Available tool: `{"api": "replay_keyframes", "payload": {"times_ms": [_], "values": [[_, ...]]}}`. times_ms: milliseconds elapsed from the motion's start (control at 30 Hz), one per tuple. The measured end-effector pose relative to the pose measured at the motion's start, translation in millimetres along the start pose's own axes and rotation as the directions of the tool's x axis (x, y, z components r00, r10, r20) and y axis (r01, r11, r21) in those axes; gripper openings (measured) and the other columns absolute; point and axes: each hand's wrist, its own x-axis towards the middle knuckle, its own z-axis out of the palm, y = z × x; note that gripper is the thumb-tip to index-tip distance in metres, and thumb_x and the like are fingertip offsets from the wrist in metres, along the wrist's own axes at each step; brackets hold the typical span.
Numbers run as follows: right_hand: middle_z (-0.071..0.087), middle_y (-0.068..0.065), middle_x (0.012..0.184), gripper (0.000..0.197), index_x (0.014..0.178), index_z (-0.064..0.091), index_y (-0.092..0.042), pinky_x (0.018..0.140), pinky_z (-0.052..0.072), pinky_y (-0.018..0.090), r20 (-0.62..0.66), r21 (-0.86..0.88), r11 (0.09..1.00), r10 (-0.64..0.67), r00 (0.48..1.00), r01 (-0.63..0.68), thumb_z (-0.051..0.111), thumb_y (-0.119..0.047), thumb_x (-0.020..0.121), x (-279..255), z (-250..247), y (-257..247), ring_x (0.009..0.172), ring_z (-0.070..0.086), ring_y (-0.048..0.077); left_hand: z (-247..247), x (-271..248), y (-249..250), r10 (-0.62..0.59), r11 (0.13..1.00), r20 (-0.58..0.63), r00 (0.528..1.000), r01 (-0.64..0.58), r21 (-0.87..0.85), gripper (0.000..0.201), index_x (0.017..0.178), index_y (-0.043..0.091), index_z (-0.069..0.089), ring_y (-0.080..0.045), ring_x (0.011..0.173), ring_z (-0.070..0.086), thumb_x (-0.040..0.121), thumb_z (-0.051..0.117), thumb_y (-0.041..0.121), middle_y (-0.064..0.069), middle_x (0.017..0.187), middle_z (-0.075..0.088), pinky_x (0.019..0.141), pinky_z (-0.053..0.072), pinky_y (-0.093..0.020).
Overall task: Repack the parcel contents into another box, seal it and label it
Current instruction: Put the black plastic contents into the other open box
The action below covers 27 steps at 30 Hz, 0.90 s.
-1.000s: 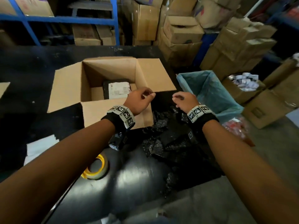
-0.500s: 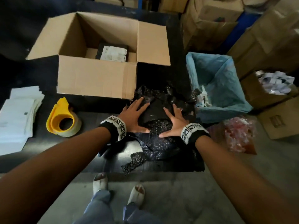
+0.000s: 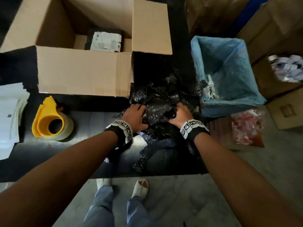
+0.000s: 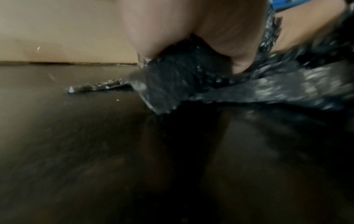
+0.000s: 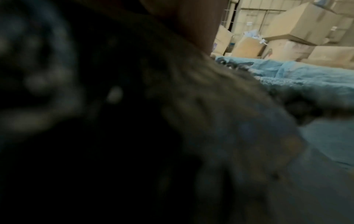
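black plastic wrap (image 3: 157, 102) crumpled on dark table (image 3: 85, 149), right of open cardboard box (image 3: 82, 71) | left hand (image 3: 134, 115) + right hand (image 3: 180, 114) both curled, gripping wrap | labelled parcel (image 3: 105, 40) inside box | yellow tape dispenser (image 3: 49, 122) left | blue-lined bin (image 3: 229, 76) right

Fingertips of both hands (image 3: 157, 114) buried in crumpled black plastic (image 3: 157, 104).

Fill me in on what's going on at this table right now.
A person is repacking a parcel. Both the left hand and the right hand grip the crumpled black plastic wrapping on the table. The open cardboard box already holds a labelled black package. The tape dispenser sits untouched.
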Motion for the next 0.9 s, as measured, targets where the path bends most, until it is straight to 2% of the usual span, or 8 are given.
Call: {"api": "replay_keyframes", "payload": {"times_ms": [100, 233, 367, 533, 600, 733, 800, 900], "values": [[0.063, 0.013, 0.113, 0.039, 0.109, 0.060, -0.008, 0.090, 0.050, 0.036, 0.006, 0.126, 0.991, 0.040, 0.999, -0.041, 0.076, -0.020, 0.076, -1.8, -11.0, -8.8, 0.107, 0.060, 0.033, -7.3, -4.4, 3.5, -0.045, 0.975, 0.004, 0.999, 0.045, -0.217, 0.069, 0.129, 0.010, 0.042, -0.030, 0.109, 0.052, 0.072, 0.075, 0.031, -0.013, 0.119, 0.054, 0.091, 0.044, -0.037], [0.068, 0.014, 0.104, 0.027, 0.098, 0.064, -0.008, 0.087, 0.054, 0.039, -0.038, 0.194, 0.981, 0.020, 0.999, -0.013, 0.075, -0.021, 0.076, -9.5, -26.5, -17.7, 0.098, 0.064, 0.031, -27.8, -13.1, 16.1, -0.082, 0.916, -0.049, 0.995, 0.055, -0.397, 0.054, 0.116, 0.013, 0.050, -0.023, 0.095, 0.060, 0.070, 0.076, 0.019, -0.008, 0.106, 0.061, 0.082, 0.049, -0.031], [0.070, 0.014, 0.102, 0.029, 0.096, 0.066, -0.006, 0.089, 0.053, 0.041, -0.124, 0.246, 0.968, -0.013, 0.992, 0.044, 0.077, -0.021, 0.074, -19.3, -56.8, -28.7, 0.098, 0.065, 0.031, -53.0, -22.6, 33.2, -0.101, 0.900, -0.136, 0.986, 0.033, -0.436, 0.057, 0.119, 0.012, 0.050, -0.023, 0.097, 0.058, 0.069, 0.076, 0.017, -0.009, 0.109, 0.059, 0.087, 0.048, -0.031], [0.070, 0.002, 0.086, 0.018, 0.082, 0.065, -0.018, 0.081, 0.054, 0.031, -0.225, 0.268, 0.950, -0.101, 0.969, 0.161, 0.078, -0.026, 0.072, -25.6, -108.0, -54.3, 0.086, 0.066, 0.020, -106.0, -34.4, 46.8, -0.101, 0.887, -0.288, 0.952, -0.045, -0.459, 0.062, 0.126, 0.009, 0.047, -0.017, 0.098, 0.053, 0.072, 0.075, 0.015, -0.009, 0.113, 0.056, 0.086, 0.041, -0.025], [0.066, -0.003, 0.079, 0.015, 0.077, 0.062, -0.020, 0.076, 0.052, 0.028, -0.253, 0.212, 0.954, -0.157, 0.955, 0.213, 0.072, -0.031, 0.075, -26.6, -126.9, -71.2, 0.082, 0.064, 0.019, -129.7, -39.9, 48.4, -0.109, 0.884, -0.355, 0.928, -0.073, -0.462, 0.062, 0.126, 0.007, 0.048, -0.021, 0.099, 0.056, 0.071, 0.076, 0.013, -0.012, 0.113, 0.059, 0.086, 0.044, -0.026], [0.070, 0.007, 0.088, 0.014, 0.080, 0.063, -0.017, 0.071, 0.041, 0.023, -0.317, 0.144, 0.955, -0.204, 0.926, 0.260, 0.070, -0.029, 0.077, -27.3, -158.6, -110.3, 0.089, 0.065, 0.027, -173.6, -49.6, 42.2, -0.142, 0.895, -0.464, 0.874, -0.086, -0.437, 0.062, 0.125, 0.007, 0.051, -0.029, 0.101, 0.059, 0.069, 0.076, 0.014, -0.016, 0.114, 0.062, 0.087, 0.043, -0.026], [0.071, 0.013, 0.094, 0.016, 0.084, 0.065, -0.011, 0.072, 0.042, 0.024, -0.355, 0.119, 0.948, -0.237, 0.904, 0.295, 0.069, -0.025, 0.078, -28.3, -173.3, -132.2, 0.095, 0.065, 0.031, -196.3, -53.2, 36.2, -0.149, 0.905, -0.517, 0.843, -0.094, -0.415, 0.060, 0.122, 0.007, 0.052, -0.030, 0.101, 0.059, 0.068, 0.076, 0.014, -0.016, 0.112, 0.063, 0.086, 0.042, -0.025], [0.071, 0.017, 0.099, 0.024, 0.094, 0.068, -0.001, 0.079, 0.046, 0.025, -0.411, 0.167, 0.917, -0.269, 0.871, 0.362, 0.072, -0.020, 0.079, -30.5, -196.7, -166.0, 0.099, 0.064, 0.030, -232.2, -56.4, 23.1, -0.168, 0.918, -0.579, 0.798, -0.087, -0.386, 0.062, 0.124, 0.008, 0.053, -0.029, 0.102, 0.060, 0.067, 0.076, 0.015, -0.015, 0.112, 0.064, 0.086, 0.043, -0.026]]}}
